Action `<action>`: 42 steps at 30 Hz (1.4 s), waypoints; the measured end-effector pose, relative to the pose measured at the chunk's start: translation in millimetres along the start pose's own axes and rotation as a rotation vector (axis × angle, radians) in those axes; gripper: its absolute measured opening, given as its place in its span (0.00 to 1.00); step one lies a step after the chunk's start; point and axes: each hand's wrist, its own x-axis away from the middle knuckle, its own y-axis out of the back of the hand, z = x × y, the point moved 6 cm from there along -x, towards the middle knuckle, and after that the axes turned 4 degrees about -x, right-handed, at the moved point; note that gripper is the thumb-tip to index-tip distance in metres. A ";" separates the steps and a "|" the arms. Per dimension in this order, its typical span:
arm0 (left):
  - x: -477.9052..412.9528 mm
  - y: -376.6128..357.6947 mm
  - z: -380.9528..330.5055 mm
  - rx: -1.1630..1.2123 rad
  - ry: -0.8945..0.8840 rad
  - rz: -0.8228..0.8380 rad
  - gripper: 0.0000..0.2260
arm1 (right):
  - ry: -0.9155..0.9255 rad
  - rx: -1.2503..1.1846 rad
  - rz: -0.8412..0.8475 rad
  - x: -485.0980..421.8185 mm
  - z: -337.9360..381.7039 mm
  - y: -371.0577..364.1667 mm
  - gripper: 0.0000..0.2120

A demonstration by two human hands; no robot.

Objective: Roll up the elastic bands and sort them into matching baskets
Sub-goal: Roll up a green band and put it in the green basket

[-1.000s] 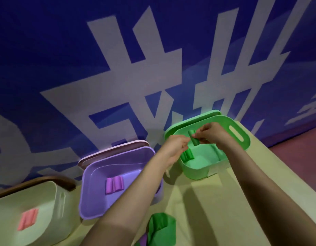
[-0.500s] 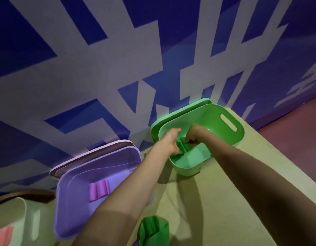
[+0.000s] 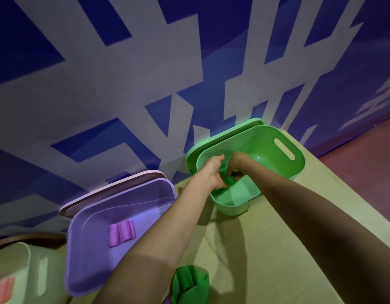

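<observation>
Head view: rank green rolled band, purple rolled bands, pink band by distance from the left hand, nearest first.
1. Green rolled band: at the left hand, inside the green basket.
2. Purple rolled bands: in the purple basket, to the left.
3. Pink band: in the pale basket, far left.

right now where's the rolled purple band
In the head view the rolled purple band lies on the floor of the purple basket, left of centre, between the cream basket and the left forearm.
</observation>
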 end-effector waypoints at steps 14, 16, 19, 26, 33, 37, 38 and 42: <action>38.8 5.9 -8.1 0.084 -0.094 -0.014 0.29 | 0.103 -0.358 -0.038 60.0 -2.5 33.2 0.18; 59.1 7.5 -6.4 0.096 -0.133 0.007 0.30 | 0.149 -0.414 -0.082 86.4 -1.3 41.2 0.17; 101.1 14.4 1.4 0.107 -0.201 0.055 0.29 | 0.260 -0.498 -0.128 141.6 6.3 48.3 0.17; 228.9 89.0 41.5 0.104 -0.515 0.037 0.09 | 0.671 -0.688 -0.099 303.8 44.6 7.7 0.09; 309.1 194.3 133.8 0.046 -0.798 -0.236 0.09 | 0.987 -0.682 -0.044 402.8 87.6 -95.4 0.07; 324.6 263.0 191.8 -0.187 -1.013 -0.547 0.09 | 1.083 -0.681 -0.078 421.8 96.7 -171.3 0.06; 322.4 277.5 207.1 -0.238 -1.033 -0.591 0.10 | 1.098 -0.661 -0.092 420.5 95.6 -192.4 0.06; 301.1 310.5 262.0 -0.447 -1.069 -0.678 0.10 | 1.166 -0.384 -0.222 398.3 82.4 -267.1 0.10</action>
